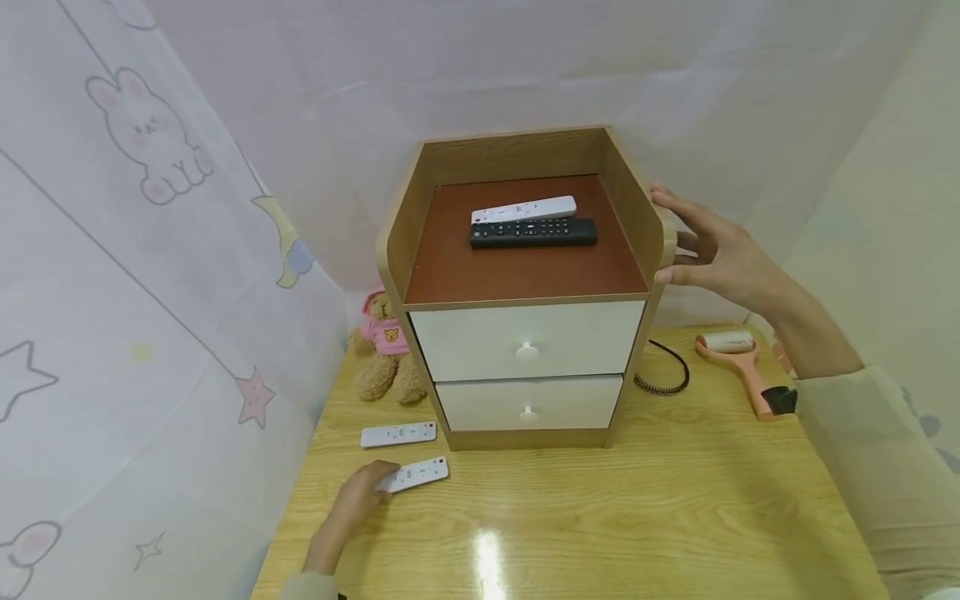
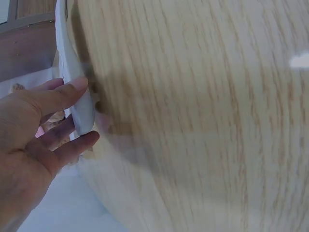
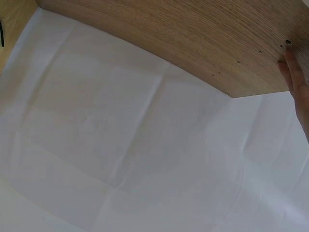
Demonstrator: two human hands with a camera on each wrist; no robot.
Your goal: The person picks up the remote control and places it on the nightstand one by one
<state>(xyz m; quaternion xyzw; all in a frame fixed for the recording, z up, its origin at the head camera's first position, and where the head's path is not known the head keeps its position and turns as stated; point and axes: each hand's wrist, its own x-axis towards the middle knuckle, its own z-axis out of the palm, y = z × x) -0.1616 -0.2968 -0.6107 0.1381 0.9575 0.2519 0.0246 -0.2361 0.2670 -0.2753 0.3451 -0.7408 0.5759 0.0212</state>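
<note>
My left hand pinches one end of a white remote control at the table's left front. In the left wrist view, the thumb lies on one side of the remote and the fingertips on the other. A second white remote lies just behind it. My right hand touches the right side panel of a small wooden cabinet, thumb at the panel's front edge. Fingers rest against the panel's outer face in the right wrist view. On the cabinet's top lie a white remote and a black remote.
Two white drawers with round knobs, both closed, form the cabinet's front. A teddy bear in pink sits at its left. To the right are a black coiled cord and an orange lint roller. Pale cloth walls enclose the wooden table.
</note>
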